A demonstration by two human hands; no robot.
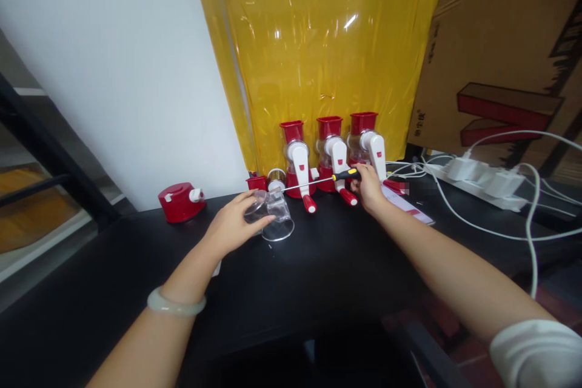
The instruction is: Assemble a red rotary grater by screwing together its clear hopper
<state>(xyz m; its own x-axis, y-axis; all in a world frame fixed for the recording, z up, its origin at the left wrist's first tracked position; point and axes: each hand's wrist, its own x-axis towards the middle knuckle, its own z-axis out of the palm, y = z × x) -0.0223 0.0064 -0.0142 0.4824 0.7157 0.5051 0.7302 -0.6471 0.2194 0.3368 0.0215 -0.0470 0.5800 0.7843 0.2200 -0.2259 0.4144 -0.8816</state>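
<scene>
Cardboard box (495, 54) stands at the back right, its contents hidden. On the black table (336, 291), three red-and-white graters (295, 163) form a row, with the red base (182, 205) apart to the left. Between them, the left hand (234, 221) grips the clear container (278, 227) with spread fingers. The right hand's (370, 189) fingers close round the screwdriver (344, 174), its tip at the container.

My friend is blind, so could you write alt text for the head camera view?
Left hand steadies a clear plastic housing; right hand points a yellow-and-black-handled screwdriver at it. Behind stand three red-and-white crank graters on a black table.
</scene>
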